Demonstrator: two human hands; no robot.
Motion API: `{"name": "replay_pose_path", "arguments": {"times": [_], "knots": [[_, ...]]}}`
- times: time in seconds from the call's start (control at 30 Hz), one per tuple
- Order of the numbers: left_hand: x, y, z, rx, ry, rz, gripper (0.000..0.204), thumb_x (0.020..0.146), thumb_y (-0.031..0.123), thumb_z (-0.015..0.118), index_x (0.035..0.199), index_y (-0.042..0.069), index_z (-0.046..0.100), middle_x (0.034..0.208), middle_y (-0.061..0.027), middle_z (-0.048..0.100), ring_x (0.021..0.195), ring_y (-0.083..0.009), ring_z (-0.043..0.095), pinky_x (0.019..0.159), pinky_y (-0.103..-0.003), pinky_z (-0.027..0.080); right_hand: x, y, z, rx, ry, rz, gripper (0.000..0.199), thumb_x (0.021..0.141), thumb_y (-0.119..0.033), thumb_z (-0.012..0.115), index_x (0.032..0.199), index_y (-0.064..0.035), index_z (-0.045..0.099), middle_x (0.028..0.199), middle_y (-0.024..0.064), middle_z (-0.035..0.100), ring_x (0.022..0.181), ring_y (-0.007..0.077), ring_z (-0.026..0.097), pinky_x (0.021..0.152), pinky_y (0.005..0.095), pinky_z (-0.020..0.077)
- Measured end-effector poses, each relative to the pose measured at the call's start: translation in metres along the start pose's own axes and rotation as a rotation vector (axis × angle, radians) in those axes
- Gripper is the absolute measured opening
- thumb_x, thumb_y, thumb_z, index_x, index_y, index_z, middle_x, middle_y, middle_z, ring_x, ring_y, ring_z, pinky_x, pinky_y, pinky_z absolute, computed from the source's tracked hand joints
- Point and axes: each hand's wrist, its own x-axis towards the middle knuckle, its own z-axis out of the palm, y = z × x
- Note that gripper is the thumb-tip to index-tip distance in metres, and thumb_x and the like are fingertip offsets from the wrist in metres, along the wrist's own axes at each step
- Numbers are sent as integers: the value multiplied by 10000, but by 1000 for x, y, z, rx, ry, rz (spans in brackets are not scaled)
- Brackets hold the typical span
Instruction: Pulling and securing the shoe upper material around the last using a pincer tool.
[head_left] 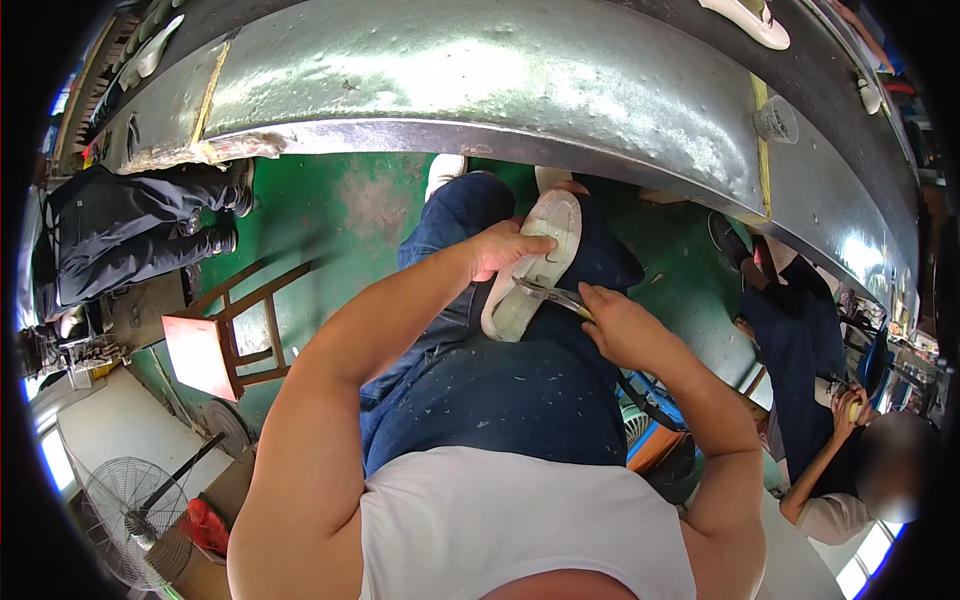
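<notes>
A pale shoe [566, 216] lies lengthwise across my lap, what looks like its underside facing up. My left hand [497, 250] grips it from the left side, with the thumb pressed on its upper face. In my right hand [628, 328] is a pair of metal pliers [545, 292], fingers closed around the handles. The jaws of the pliers reach onto the lower middle of the shoe, just below my left thumb. Whether they pinch anything there is too small to tell.
A metal-topped bench [480, 70] runs across in front of my knees. A clear plastic cup [776, 120] and a white shoe [750, 20] stand at its right. On the left are a wooden stool [205, 350] and a fan [130, 515]. Another person [830, 440] sits at right.
</notes>
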Motion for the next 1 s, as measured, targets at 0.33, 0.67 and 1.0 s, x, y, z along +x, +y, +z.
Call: {"name": "replay_pose_path", "arguments": {"times": [0.33, 0.67, 1.0], "knots": [[1, -13, -1, 143, 41, 93, 691, 890, 304, 735, 1405, -24, 410, 1289, -155, 586, 1168, -238, 583, 1003, -401, 476, -7, 25, 43, 70, 257, 6, 241, 881, -157, 665, 1071, -32, 585, 979, 179, 657, 885, 386, 657, 758, 476, 525], [-34, -41, 18, 163, 74, 263, 947, 908, 202, 697, 1585, 144, 37, 1481, -162, 405, 1340, -267, 437, 1127, -385, 357, -30, 22, 42, 7, 105, 157, 266, 864, -103, 630, 1102, 3, 576, 978, 194, 649, 907, 390, 656, 801, 457, 541], [-25, -63, 16, 392, 278, 350, 948, 870, 223, 722, 1578, 132, 99, 1460, -245, 408, 1365, -346, 425, 1128, -409, 360, -40, 2, 40, -275, 61, 58, 242, 830, -97, 603, 1058, -15, 606, 927, 157, 651, 871, 342, 659, 728, 420, 556]]}}
